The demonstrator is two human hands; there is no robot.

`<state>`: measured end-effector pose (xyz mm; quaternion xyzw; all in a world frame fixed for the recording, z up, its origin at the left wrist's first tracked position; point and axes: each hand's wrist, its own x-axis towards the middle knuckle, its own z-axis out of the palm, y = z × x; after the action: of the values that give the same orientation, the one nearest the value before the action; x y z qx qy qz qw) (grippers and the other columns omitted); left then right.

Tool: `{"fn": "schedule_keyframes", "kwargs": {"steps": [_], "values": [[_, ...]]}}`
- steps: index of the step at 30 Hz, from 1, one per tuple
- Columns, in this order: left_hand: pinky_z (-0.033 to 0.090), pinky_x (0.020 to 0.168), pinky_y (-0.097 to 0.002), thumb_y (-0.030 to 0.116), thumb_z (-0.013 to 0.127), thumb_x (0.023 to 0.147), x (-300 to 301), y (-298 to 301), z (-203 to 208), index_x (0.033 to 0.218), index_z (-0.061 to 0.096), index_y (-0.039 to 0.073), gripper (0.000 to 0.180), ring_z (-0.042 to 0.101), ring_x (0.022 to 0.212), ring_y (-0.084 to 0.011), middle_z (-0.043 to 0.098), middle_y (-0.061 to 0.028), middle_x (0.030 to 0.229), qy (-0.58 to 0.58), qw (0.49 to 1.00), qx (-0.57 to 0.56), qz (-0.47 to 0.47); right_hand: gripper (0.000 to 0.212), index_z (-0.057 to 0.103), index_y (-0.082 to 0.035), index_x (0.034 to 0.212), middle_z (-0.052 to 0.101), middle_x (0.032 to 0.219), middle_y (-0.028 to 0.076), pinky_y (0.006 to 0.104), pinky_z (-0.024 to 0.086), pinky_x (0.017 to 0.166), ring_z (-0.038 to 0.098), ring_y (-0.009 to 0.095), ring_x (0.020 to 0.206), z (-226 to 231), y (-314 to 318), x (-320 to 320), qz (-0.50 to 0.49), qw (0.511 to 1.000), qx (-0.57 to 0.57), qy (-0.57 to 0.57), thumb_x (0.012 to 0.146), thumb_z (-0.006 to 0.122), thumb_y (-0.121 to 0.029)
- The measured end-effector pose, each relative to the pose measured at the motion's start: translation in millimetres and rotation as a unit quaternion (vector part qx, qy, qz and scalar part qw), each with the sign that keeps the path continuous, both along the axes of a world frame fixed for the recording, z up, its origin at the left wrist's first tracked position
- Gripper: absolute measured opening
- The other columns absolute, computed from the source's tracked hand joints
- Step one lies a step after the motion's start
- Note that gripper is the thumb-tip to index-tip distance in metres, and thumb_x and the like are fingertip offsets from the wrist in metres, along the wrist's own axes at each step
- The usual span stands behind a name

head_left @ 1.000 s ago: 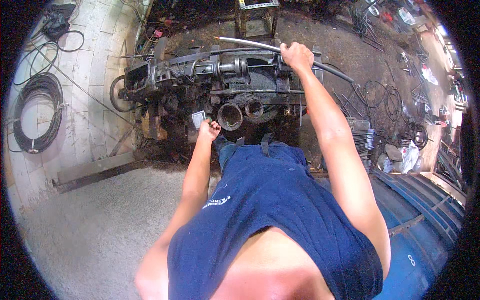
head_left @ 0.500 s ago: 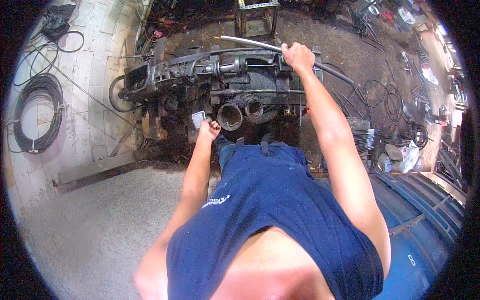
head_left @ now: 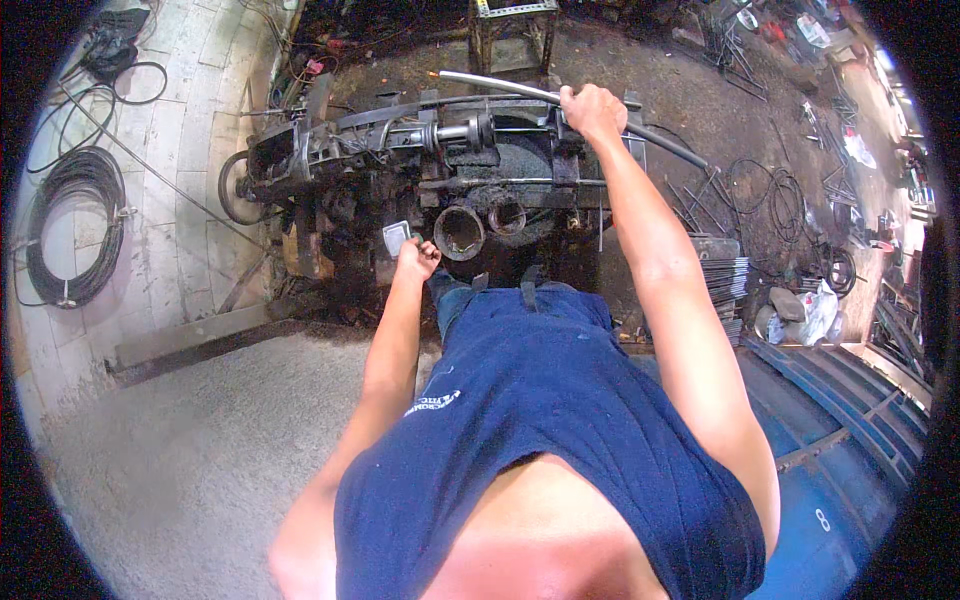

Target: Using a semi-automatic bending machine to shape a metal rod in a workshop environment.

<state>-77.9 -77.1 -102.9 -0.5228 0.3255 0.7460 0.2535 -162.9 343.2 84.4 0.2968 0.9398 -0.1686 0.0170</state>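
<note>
My right hand [head_left: 594,112] is closed around a long metal rod [head_left: 500,85] above the far right part of a dark, greasy machine [head_left: 360,150]. The rod slants from an orange-tinted tip at its left end down to the right past my wrist. Low at the machine's near side, my left hand [head_left: 419,259] has its fingers curled in. Just beyond it sits a small grey box or plate [head_left: 397,236]; whether the hand touches it, or has anything in it, is hidden. Beside that hand opens a round, grimy metal ring [head_left: 460,233].
Coiled black cable [head_left: 75,225] lies on pale tiles at the left. A metal stand [head_left: 515,30] is beyond the machine. Stacked rods [head_left: 725,285], wire loops [head_left: 785,205] and a white plastic bag [head_left: 820,312] are on the right. A blue metal panel [head_left: 820,470] fills the lower right.
My right hand and the rod have shifted very slightly left. My left hand stays beside the grey box, its fingers still curled.
</note>
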Motion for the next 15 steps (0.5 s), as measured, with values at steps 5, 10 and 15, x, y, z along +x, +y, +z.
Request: {"fn": "schedule_keyframes", "kwargs": {"steps": [5,10,15], "values": [[0.036,0.059,-0.0338,0.028,0.035,0.101,0.5,-2.1,-2.1,0.076,0.036,0.010,0.031,0.035,0.052,-0.0158,0.036,-0.0009,0.062,0.001,1.000,0.007,-0.004,0.056,0.074,-0.002,0.092,0.070,0.097,0.024,0.0446,0.053,0.084,0.068,0.037,0.094,-1.4,3.2,-2.0,0.008,1.000,0.000,-0.015,0.086,0.047,-0.051],[0.037,0.059,-0.0335,0.029,0.035,0.101,0.7,-0.8,0.7,0.076,0.036,0.010,0.031,0.036,0.053,-0.0158,0.038,-0.0010,0.062,-0.005,1.000,0.011,-0.006,0.057,0.073,0.000,0.095,0.068,0.097,0.026,0.0452,0.052,0.086,0.067,0.039,0.095,-1.0,4.8,0.5,0.009,1.000,-0.008,-0.005,0.085,0.045,-0.049],[0.037,0.058,-0.0329,0.023,0.035,0.100,2.6,0.5,3.7,0.081,0.037,0.010,0.023,0.038,0.052,-0.0159,0.037,-0.0016,0.063,0.015,1.000,0.007,-0.014,0.058,0.072,0.000,0.096,0.068,0.098,0.026,0.0453,0.051,0.086,0.066,0.039,0.097,-0.8,2.6,-1.9,0.013,1.000,-0.002,-0.010,0.085,0.045,-0.050]]}}
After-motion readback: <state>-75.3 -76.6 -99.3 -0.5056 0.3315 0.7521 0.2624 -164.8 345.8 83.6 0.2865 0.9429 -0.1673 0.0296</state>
